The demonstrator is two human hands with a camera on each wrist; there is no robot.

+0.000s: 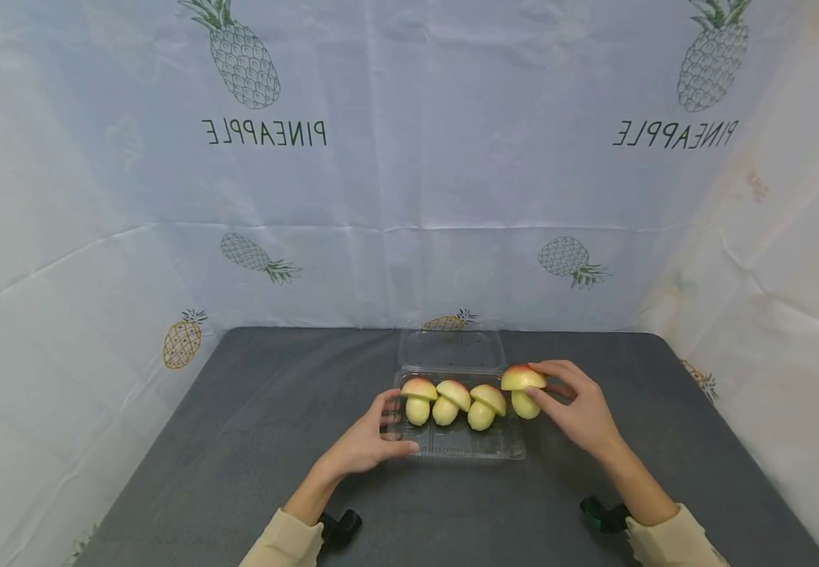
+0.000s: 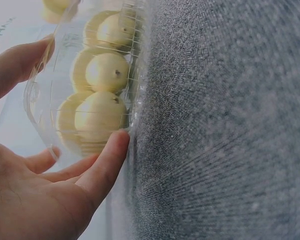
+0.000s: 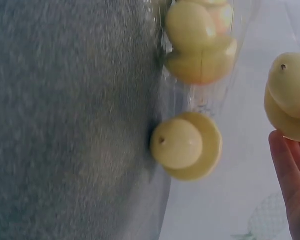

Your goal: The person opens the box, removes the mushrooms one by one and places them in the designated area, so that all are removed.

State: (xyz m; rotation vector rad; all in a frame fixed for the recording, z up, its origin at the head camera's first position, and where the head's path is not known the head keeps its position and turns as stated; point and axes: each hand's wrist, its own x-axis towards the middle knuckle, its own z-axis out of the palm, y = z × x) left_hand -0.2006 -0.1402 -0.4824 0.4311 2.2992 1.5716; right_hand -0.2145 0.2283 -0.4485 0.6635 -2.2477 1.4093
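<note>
My right hand (image 1: 583,409) pinches a toy mushroom (image 1: 523,379) with a red-yellow cap and pale stem, raised at the right end of a clear plastic box (image 1: 452,450). Three similar mushrooms (image 1: 480,416) stand side by side in the box. At the box's left end my left hand (image 1: 367,437) holds it, thumb at the front edge and fingers along the side. The left wrist view shows the box wall (image 2: 45,95) between its thumb and fingers. In the right wrist view, another mushroom (image 3: 177,145) appears low beside the box, apart from the held one (image 3: 292,90).
The box's hinged lid (image 1: 452,346) stands raised at the back. A dark grey table (image 1: 275,409) lies under everything. White cloth (image 1: 409,173) with printed pineapples hangs behind and at both sides. Black straps (image 1: 342,529) show at the wrists.
</note>
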